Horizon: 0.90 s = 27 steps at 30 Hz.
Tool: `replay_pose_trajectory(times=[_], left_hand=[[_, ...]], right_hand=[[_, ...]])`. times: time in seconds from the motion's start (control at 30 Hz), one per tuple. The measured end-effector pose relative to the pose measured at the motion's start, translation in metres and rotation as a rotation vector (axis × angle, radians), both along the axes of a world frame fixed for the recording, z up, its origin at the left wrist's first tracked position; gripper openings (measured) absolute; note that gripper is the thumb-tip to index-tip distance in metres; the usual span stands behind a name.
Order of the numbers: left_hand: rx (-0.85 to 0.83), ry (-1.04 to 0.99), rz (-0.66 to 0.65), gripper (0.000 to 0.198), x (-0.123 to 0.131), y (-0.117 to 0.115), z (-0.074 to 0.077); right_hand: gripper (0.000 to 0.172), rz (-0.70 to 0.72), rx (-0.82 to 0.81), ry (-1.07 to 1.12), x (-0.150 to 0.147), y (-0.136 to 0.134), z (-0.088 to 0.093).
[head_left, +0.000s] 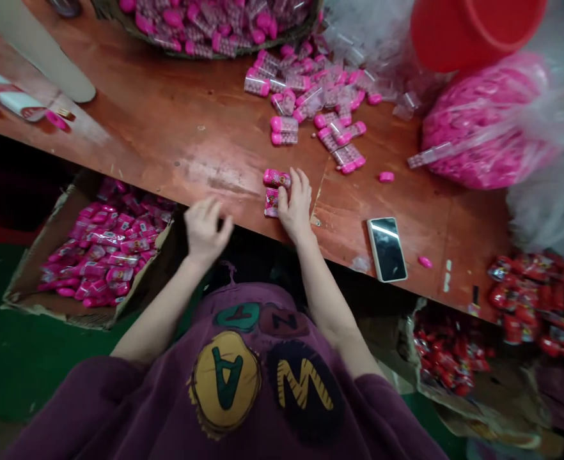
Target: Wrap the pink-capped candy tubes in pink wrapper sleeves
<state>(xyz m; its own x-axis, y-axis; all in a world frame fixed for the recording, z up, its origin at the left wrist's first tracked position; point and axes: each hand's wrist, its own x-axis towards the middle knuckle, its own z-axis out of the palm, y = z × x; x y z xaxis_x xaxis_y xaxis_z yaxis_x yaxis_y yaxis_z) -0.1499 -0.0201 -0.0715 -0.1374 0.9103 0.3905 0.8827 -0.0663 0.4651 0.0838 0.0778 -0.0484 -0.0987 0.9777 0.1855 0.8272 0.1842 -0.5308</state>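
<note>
My right hand (297,207) rests at the table's front edge, its thumb and fingers bent around the right ends of two small pink-labelled candy tubes. The upper tube (276,178) lies sideways; the lower one (271,202) is beside it, partly under my thumb. My left hand (208,231) hovers just off the edge, left of the tubes, slightly blurred. Its fingers are loosely curled with the thumb apart, and nothing shows in it. Farther back are loose clear tubes with pink caps (284,131), filled with small pink pieces.
A basket (205,53) of capped tubes stands at the back. A cardboard box (32,271) of pink labelled tubes sits low on the left. On the right are a phone (388,249), a bag of pink caps (483,128), a red bucket (454,38) and red packages (526,297).
</note>
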Motion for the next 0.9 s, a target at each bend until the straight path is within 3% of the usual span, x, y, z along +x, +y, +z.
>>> replay_pose_trajectory(times=[0.07,0.17,0.27,0.37,0.43,0.57,0.63,0.7,0.8,0.9], left_hand=[[-0.103,-0.051,-0.122,0.046,0.047,0.014,0.008],[-0.134,-0.053,-0.214,0.043,0.08,0.026,0.017],[-0.011,-0.13,-0.264,0.035,0.082,0.034,0.019],[0.198,-0.312,-0.169,0.027,0.07,0.033,0.012],[0.277,-0.347,-0.1,0.024,0.06,0.02,0.003],[0.252,-0.212,-0.148,0.013,0.045,-0.028,-0.027],[0.282,-0.134,-0.18,0.01,0.041,-0.049,-0.042],[0.292,-0.087,-0.196,0.009,0.037,-0.063,-0.051],[0.229,-0.074,-0.231,0.009,0.031,-0.072,-0.049],[0.211,-0.102,-0.266,0.01,0.028,-0.072,-0.039]], right_hand=[[0.055,0.038,-0.075,-0.061,-0.003,0.019,-0.001],[0.047,0.121,-0.135,-0.103,-0.003,0.037,0.001],[0.04,0.12,-0.158,-0.064,0.0,0.054,0.008],[0.038,0.024,-0.141,0.061,-0.019,0.069,0.021],[0.035,0.035,-0.086,0.15,-0.054,0.069,0.032],[0.023,0.451,-0.01,0.188,-0.16,0.03,0.051],[0.04,0.639,0.041,0.087,-0.2,-0.002,0.052],[0.044,0.751,0.107,-0.022,-0.217,-0.023,0.049],[0.033,0.749,0.162,-0.106,-0.19,-0.02,0.04],[0.031,0.47,0.101,-0.156,-0.105,0.017,0.033]])
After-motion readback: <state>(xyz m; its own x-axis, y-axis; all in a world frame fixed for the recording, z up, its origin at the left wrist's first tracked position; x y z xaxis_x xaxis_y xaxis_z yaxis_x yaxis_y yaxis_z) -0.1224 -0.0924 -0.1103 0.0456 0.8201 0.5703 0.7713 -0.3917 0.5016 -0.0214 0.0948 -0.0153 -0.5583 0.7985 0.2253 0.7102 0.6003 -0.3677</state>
